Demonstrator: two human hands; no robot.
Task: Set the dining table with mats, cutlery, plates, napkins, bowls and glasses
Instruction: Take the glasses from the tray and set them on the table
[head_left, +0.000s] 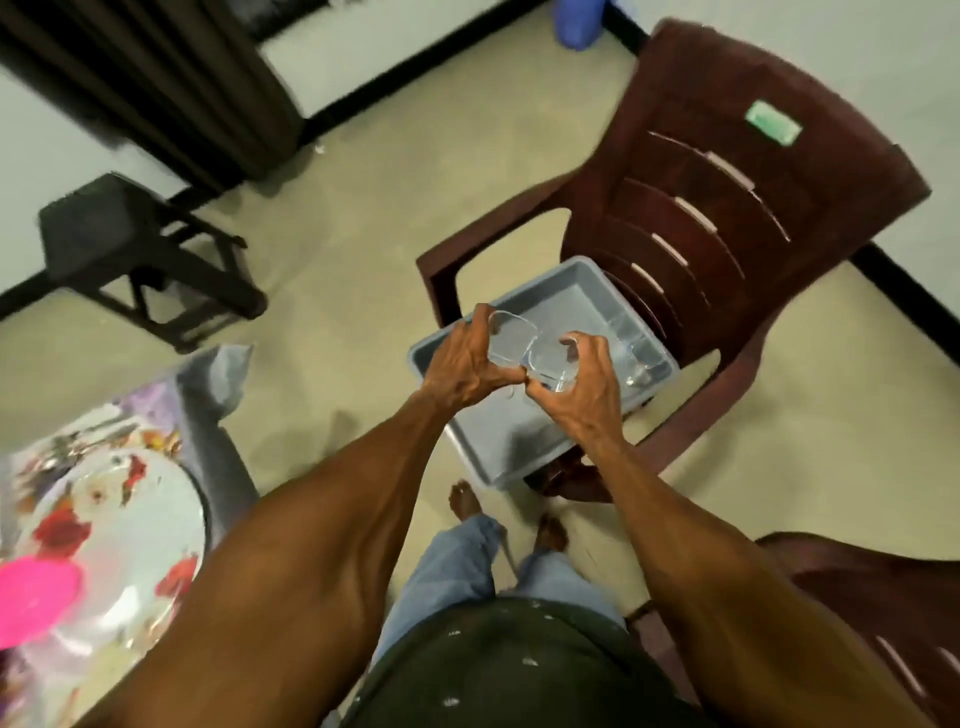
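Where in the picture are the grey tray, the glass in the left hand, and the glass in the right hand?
grey tray (498, 441): head view, bare floor of the tray near its front.
glass in the left hand (511, 338): head view, its clear rim.
glass in the right hand (550, 364): head view, its clear mouth.

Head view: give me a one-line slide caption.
Both hands, left hand and right hand, lift clear glasses above grey tub on chair.

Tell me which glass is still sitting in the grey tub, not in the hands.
The clear glass at the grey tub's right end, beside the chair back. The other two are held, one per hand.
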